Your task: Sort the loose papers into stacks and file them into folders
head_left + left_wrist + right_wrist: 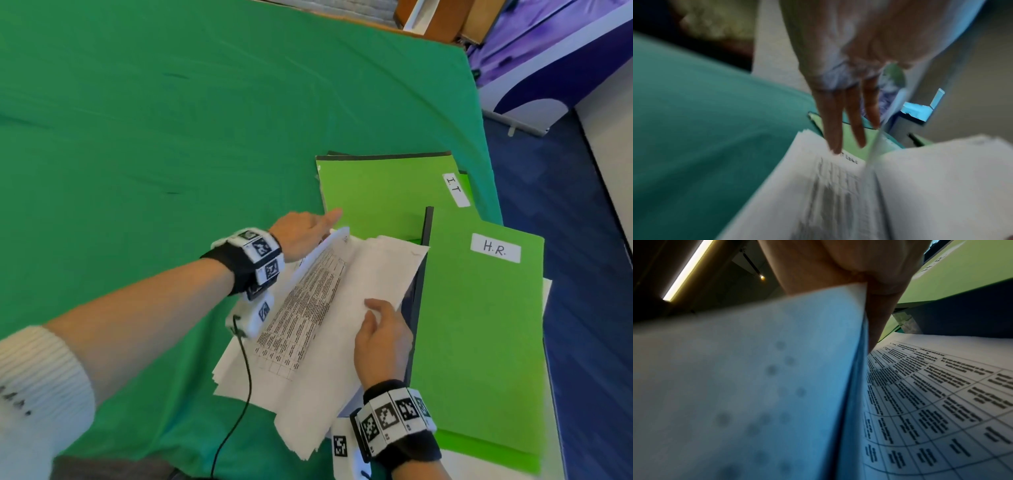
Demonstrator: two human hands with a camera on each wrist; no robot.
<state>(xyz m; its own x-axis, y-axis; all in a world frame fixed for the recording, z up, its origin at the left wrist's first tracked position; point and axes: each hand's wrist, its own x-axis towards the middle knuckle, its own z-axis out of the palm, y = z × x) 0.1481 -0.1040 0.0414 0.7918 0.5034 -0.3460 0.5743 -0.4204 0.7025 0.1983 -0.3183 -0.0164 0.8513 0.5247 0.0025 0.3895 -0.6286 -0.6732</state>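
- We see the stack of papers (308, 329) in the lower centre of the head view, lying on the green cloth (137, 137), its right side partly over the edge of the folder marked H.R. (479, 325).
- Our right hand (380, 346) pinches a lifted sheaf (370, 274) of sheets at its right edge; the right wrist view shows the fingers curled round that edge, with the printed table page (941, 402) exposed beneath.
- Our left hand (301, 233) sits at the top left corner of the stack, fingers (832, 121) extended. In the blurred left wrist view the tips seem to rest on the top edge of the printed page, and one raised sheet stands edge-on just beside them, but we cannot tell whether the hand holds it.
- A second folder, marked I.T. (387, 192), lies in the upper right of the head view, just behind the stack and partly under the H.R. one.
- We judge the paper light, limp and slippery sheet on sheet: a lifted bundle sags and fans, so the offset edges at the bottom of the stack can slide further apart.
- We think it best taken at a long edge or corner, thumb on top and fingers beneath, with the other hand pressing the remaining pile flat.
- The folders look stiffer; we would open one by its free edge and slip the sheaf in.
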